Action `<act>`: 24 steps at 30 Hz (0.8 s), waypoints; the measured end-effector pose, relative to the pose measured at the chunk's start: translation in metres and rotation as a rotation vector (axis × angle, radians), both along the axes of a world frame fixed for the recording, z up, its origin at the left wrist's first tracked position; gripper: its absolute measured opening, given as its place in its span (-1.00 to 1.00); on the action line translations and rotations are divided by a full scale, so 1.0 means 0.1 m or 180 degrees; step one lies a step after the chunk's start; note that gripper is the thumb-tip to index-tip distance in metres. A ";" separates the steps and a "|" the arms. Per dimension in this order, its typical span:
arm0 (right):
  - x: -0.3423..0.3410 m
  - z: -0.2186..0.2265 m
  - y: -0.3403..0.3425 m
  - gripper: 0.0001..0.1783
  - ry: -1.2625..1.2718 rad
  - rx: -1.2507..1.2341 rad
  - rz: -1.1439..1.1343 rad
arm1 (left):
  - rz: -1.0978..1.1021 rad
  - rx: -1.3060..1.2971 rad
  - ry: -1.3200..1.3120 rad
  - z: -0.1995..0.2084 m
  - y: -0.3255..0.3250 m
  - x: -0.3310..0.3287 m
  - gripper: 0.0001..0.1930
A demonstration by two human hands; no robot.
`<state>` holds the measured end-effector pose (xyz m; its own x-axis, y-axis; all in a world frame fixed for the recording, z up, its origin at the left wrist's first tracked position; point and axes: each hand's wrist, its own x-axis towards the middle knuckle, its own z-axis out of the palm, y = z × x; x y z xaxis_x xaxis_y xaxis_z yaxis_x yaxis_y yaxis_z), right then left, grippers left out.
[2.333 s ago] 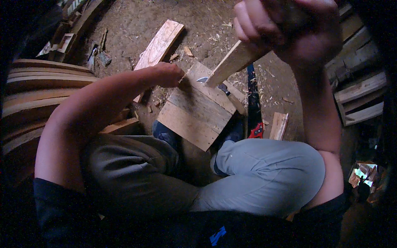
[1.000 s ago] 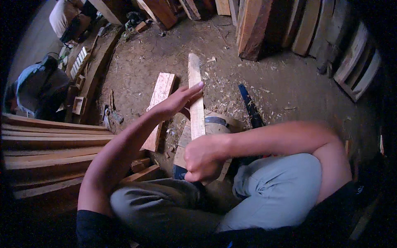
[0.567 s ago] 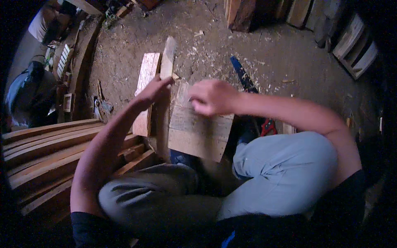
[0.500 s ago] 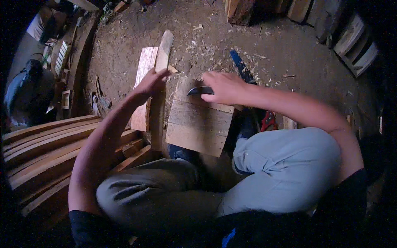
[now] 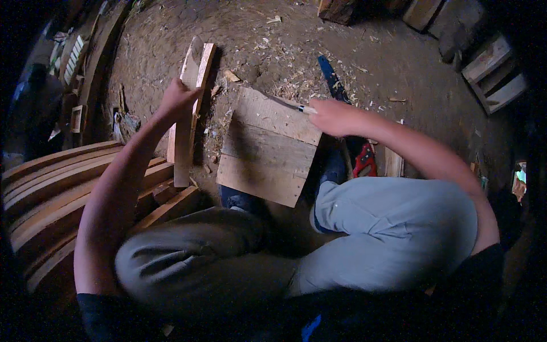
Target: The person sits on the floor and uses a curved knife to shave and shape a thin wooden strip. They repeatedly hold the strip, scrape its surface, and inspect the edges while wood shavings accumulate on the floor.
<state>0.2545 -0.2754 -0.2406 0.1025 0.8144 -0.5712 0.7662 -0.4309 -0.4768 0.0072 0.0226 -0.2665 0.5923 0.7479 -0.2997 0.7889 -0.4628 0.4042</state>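
Observation:
My left hand (image 5: 180,100) is closed around a long wooden slat (image 5: 183,151). The slat lies along a reddish board (image 5: 205,61), partly covering it. In my right hand (image 5: 334,117) is a knife (image 5: 303,108), its thin blade pointing left over the far edge of a low plank-topped wooden stand (image 5: 268,149). That stand sits between my feet, its top made of several planks. Just beyond my right hand lies a handsaw with a dark blue blade (image 5: 331,77) and a red handle (image 5: 364,161); my forearm hides its middle.
Stacked boards (image 5: 62,196) fill the left side by my knee. Wood shavings (image 5: 285,62) litter the dirt floor beyond the stand. Timber blocks (image 5: 424,14) and a wooden frame (image 5: 494,74) stand at the far right. A dim figure (image 5: 37,97) is at the left edge.
My left hand has swung the slat leftward, onto the reddish board. My right hand has moved right and slightly away with the knife. The whole view has shifted a little.

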 end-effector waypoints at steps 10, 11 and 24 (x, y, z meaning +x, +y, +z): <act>0.43 0.15 0.01 -0.51 0.0403 -0.0285 0.0942 | -0.0502 0.0265 0.0050 0.05 -0.04 -0.02 -0.38; 0.51 0.11 0.02 -0.52 0.0222 -0.0273 0.0941 | -0.0534 0.0224 0.0080 0.04 -0.03 0.01 -0.38; 0.07 0.28 0.19 -0.59 0.0193 -0.0098 0.0864 | -0.0538 0.0220 0.0484 -0.05 0.10 -0.06 -0.37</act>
